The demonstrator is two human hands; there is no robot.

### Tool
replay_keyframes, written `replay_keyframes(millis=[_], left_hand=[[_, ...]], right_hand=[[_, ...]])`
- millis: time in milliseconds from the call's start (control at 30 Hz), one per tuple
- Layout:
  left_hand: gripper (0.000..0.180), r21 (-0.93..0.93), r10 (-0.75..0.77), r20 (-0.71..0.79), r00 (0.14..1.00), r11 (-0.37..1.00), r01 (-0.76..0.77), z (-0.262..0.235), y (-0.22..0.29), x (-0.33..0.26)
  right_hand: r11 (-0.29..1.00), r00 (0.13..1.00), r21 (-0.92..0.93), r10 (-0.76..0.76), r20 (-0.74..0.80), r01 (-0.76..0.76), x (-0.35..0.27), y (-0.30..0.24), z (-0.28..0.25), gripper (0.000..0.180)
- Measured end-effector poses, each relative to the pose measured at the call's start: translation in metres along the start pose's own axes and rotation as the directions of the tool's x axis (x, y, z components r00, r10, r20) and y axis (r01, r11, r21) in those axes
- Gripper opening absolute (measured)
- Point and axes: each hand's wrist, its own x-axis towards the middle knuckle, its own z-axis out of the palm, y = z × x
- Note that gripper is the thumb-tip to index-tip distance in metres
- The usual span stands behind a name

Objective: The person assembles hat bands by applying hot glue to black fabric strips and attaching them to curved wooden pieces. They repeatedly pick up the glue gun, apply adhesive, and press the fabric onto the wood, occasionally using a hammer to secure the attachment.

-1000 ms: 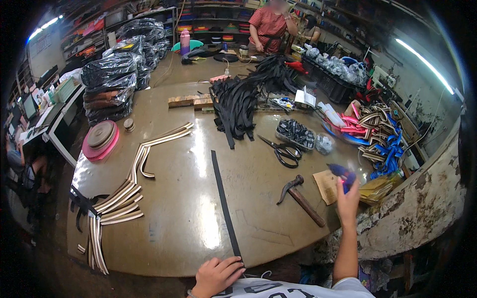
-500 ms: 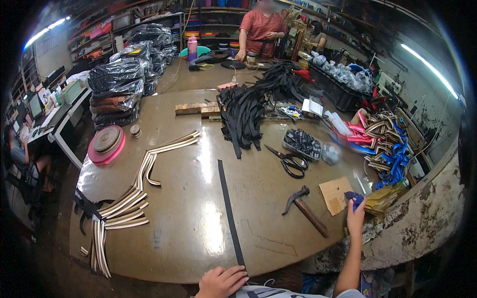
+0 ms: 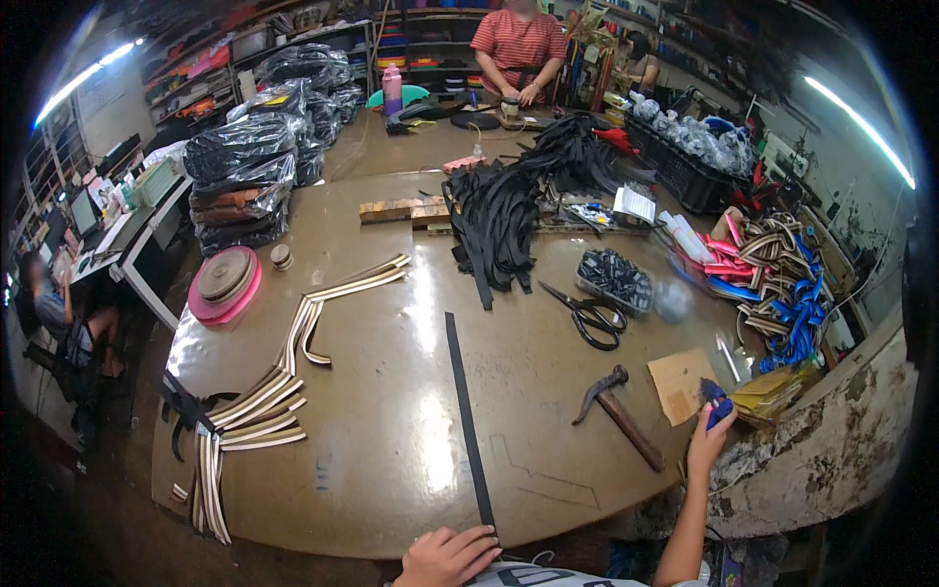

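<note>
A: Surface first? Large worn brown table, rounded near edge, glare patches along the middle; crowded workshop around it, shelves of goods at the back, strip lights left and right; crumbling plaster wall at the right.

B: Noted; person in a striped red top at the far end, hands on the table; seated person at far left by a desk.

A: On the table: heap of black straps far centre; scissors and hammer right of centre; tan-and-dark striped strips fanned at left; pink-rimmed tape roll beyond them.

B: Hands? Left hand at the near edge, fingers loosely curled, touching the near end of a long black strap lying flat and running away up the table.

A: Right hand raised at the right rim beside a brown card piece; fingers closed round a small blue object; kind not discernible.
</note>
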Motion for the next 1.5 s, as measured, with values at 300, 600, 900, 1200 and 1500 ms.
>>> replay_keyframes(millis=[300, 600, 900, 1200, 1500], left_hand=[[0.016, -0.020, -0.035, -0.025, 0.999, 0.999, 0.034, -0.005, 0.004, 0.004], [0.017, -0.025, -0.028, -0.035, 0.999, 0.999, 0.027, -0.001, 0.003, -0.001], [0.017, -0.056, -0.063, -0.034, 0.997, 0.997, 0.061, -0.001, 0.003, 0.000], [0.018, -0.054, -0.033, -0.043, 0.999, 0.998, 0.031, -0.003, 0.003, 0.000], [0.021, -0.027, -0.032, -0.023, 0.999, 0.999, 0.031, -0.004, 0.005, 0.002]], right_hand=[[0.989, 0.994, 0.106, 0.102, 0.035, -0.105, 0.004, 0.017, 0.002, 0.055], [0.992, 0.992, 0.026, 0.121, 0.027, -0.121, 0.004, 0.015, 0.002, 0.058], [0.994, 0.998, -0.091, -0.049, 0.042, 0.053, 0.010, -0.014, -0.013, 0.050], [0.938, 0.968, -0.343, 0.038, 0.248, 0.051, 0.026, -0.054, -0.028, 0.052], [0.989, 0.995, -0.136, -0.041, 0.087, 0.053, -0.007, -0.124, -0.043, 0.062]])
